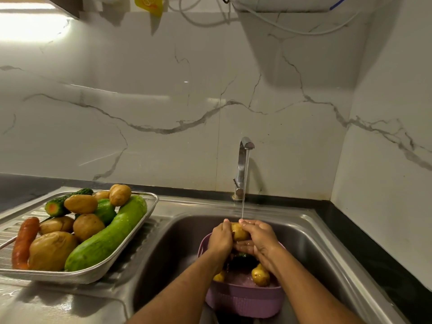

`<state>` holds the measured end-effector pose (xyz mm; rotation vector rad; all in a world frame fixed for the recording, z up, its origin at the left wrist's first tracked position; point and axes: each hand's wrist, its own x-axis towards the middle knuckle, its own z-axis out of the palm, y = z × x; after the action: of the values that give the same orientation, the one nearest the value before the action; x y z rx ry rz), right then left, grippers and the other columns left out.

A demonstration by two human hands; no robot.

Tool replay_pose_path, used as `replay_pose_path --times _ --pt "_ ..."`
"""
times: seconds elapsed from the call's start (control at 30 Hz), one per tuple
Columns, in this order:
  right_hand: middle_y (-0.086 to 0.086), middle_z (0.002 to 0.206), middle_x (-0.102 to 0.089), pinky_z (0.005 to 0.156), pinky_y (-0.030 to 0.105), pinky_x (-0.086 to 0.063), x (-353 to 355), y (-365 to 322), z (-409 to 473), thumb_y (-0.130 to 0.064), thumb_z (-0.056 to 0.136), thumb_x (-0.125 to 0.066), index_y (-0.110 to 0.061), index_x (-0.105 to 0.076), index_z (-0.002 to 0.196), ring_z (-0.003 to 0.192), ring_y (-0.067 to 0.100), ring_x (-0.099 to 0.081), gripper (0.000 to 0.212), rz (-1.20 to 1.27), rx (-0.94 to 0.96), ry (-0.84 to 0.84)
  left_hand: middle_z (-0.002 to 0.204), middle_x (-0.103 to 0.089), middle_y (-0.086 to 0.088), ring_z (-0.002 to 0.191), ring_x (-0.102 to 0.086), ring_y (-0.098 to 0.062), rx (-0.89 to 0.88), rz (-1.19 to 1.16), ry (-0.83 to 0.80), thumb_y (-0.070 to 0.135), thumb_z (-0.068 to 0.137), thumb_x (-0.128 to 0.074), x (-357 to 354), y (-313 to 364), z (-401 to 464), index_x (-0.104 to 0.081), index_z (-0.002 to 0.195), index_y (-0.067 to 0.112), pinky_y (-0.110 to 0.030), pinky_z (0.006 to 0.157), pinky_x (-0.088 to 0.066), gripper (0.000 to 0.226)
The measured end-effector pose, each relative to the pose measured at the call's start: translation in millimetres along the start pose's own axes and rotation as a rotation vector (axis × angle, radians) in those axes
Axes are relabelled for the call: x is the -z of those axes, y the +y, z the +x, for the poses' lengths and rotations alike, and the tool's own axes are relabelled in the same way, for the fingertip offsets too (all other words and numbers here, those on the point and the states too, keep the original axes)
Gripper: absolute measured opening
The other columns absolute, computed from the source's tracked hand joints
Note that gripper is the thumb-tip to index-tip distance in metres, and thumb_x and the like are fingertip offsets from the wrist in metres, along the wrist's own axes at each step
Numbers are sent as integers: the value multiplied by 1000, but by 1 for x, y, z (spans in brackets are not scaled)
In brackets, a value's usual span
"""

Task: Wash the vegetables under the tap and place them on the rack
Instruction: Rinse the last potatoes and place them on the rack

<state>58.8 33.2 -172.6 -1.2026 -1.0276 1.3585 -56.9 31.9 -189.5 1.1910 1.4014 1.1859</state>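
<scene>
Steel sink (311, 232), tap (243, 164) running at its back edge. Mesh rack (149, 206) heaped with vegetables (93, 230) on the left drainboard. Purple colander (245, 300) in the basin. Left hand (219, 239) and right hand (259, 242) curled round one potato (239, 231) under the stream, thumbs perhaps hidden.

Hands hide most of the dark vegetable (240, 261) in the colander (243, 300), lower centre; kind unclear.

I'm in a home kitchen: a steel sink (311, 232) with a running tap (243, 164) at the centre, a marble-patterned wall (140, 101) above, and a black counter (374, 253) on the right.
</scene>
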Motion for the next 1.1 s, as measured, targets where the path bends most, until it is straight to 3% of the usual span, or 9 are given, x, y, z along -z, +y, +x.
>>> replay_pose_path --times 0.1,0.2,0.3,0.5,0.7,0.93,1.1 --pt "19 107 -71 62 37 -63 -2 -2 1 -23 96 -73 -11 -66 112 83 34 -77 21 25 32 83 108 -70 -7 101 -69 -18 -5 -106 -110 42 112 -29 3 10 -9 -62 117 20 -28 77 -56 40" --pt "18 105 -72 58 33 -62 -2 -4 3 -23 96 -73 -11 -66 113 80 32 -78 22 109 33 154 115 -66 0 105 -66 -12 -79 -96 -186 36 111 -37 3 13 -12 -55 130 26 -21 77 -55 28" --pt "19 104 -73 60 35 -63 -1 -3 1 -22 94 -75 -9 -64 113 80 32 -78 25 128 39 152 113 -66 1 102 -67 -10 -103 -66 -158 33 112 -38 0 13 -10 -56 124 26 -17 74 -53 23" --pt "22 109 -71 66 42 -64 2 -2 -3 -16 93 -76 -7 -62 113 83 35 -78 26 114 51 62 102 -72 -12 91 -70 -18 -53 -94 -20 34 112 -31 -3 12 -7 -66 108 16 -27 73 -56 39" --pt "21 110 -68 64 41 -65 -4 -6 -3 -17 95 -74 -10 -61 113 83 37 -77 23 112 75 111 93 -73 -9 82 -72 -19 -59 -177 -52 40 110 -37 7 18 -10 -68 106 13 -26 65 -59 41" --pt "19 104 -73 74 48 -66 3 -3 -2 -16 94 -74 -10 -63 111 79 33 -78 21 56 104 112 109 -73 -5 98 -72 -17 -63 -152 -192 31 111 -41 10 18 -15 -66 119 25 -27 76 -59 27" --pt "21 108 -72 71 45 -65 8 -3 1 -7 99 -66 -8 -62 113 85 34 -78 14 111 78 70 117 -68 0 106 -68 -17 -119 -162 -188 34 100 -64 10 12 -11 -63 128 36 -28 79 -59 28"
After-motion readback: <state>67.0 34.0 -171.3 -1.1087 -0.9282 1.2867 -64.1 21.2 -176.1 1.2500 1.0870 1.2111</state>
